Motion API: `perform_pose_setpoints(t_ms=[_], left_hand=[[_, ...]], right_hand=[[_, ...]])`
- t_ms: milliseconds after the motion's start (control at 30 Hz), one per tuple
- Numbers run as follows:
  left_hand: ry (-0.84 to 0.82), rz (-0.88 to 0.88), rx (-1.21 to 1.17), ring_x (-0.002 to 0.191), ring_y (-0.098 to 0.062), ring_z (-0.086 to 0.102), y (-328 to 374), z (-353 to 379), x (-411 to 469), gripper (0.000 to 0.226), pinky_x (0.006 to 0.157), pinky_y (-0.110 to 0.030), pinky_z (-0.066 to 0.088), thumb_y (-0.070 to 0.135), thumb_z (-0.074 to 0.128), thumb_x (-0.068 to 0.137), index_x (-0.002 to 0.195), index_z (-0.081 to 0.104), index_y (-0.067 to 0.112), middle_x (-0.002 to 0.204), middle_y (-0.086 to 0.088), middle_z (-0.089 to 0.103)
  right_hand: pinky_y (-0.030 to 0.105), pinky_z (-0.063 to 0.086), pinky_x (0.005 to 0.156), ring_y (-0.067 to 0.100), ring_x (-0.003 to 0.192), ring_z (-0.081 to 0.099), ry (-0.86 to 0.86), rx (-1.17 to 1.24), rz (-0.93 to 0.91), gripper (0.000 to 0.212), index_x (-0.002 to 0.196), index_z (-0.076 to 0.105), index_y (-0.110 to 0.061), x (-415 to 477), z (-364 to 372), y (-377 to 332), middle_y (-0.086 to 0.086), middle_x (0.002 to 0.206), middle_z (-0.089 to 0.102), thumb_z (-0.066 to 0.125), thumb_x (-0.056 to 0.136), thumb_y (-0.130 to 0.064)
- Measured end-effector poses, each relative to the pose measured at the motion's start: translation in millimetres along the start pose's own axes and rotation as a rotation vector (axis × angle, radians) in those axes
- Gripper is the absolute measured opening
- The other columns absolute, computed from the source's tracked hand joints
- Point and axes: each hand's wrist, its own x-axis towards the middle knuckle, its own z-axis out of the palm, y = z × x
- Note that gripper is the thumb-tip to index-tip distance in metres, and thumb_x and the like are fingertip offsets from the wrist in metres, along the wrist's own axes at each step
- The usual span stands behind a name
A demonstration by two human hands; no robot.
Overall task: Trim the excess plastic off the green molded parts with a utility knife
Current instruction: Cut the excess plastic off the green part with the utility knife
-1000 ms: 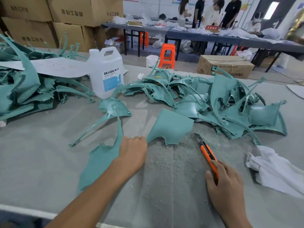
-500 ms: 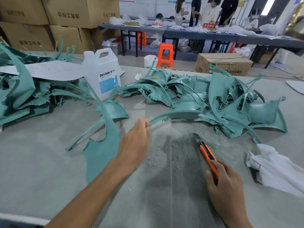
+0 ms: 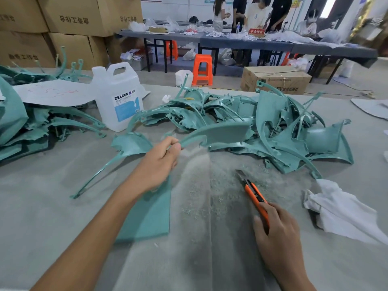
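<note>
My left hand point(image 3: 157, 164) grips a large green molded part point(image 3: 218, 134) by its thin middle rib, lifted off the grey table. One broad end of the part points right toward the heap; the other end point(image 3: 149, 211) hangs down under my wrist onto the table. My right hand point(image 3: 277, 238) holds an orange utility knife point(image 3: 255, 198) low on the table, its blade out and pointing up-left, apart from the part. A heap of green molded parts point(image 3: 283, 131) lies behind.
Green plastic shavings point(image 3: 218, 185) cover the table's middle. A white rag point(image 3: 340, 211) lies right of the knife. A white Dexcon jug point(image 3: 117, 97) stands at the back left beside another stack of green parts point(image 3: 31, 127). Cardboard boxes and people at tables stand beyond.
My left hand has lifted the green part off the table and turned it, carrying it up and to the right. The right hand with the knife has stayed in place.
</note>
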Motion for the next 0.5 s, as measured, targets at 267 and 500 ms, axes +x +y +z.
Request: perform_pose_setpoints(t_ms=[267, 500], left_hand=[[0.148, -0.199, -0.557, 0.049, -0.011, 0.047, 40.7, -0.9, 46.8, 0.028, 0.046, -0.027, 0.037, 0.036, 0.040, 0.107, 0.108, 0.063, 0.020, 0.059, 0.007, 0.052], [-0.118, -0.297, -0.062, 0.150, -0.016, 0.016, 35.6, 5.8, 66.0, 0.081, 0.122, -0.047, 0.014, 0.069, 0.034, 0.096, 0.157, -0.009, 0.036, 0.166, 0.010, 0.006]], right_hand=[[0.050, 0.043, 0.095, 0.041, 0.108, 0.061, 0.003, -0.030, 0.008, 0.039, 0.115, 0.070, -0.007, 0.2, 0.9, 0.6, 0.015, 0.118, 0.066, 0.080, 0.077, -0.005], [0.049, 0.041, 0.099, 0.041, 0.109, 0.060, 0.045, -0.034, 0.014, 0.036, 0.116, 0.072, -0.010, -1.4, 3.1, 1.3, 0.015, 0.119, 0.066, 0.078, 0.081, -0.009]])
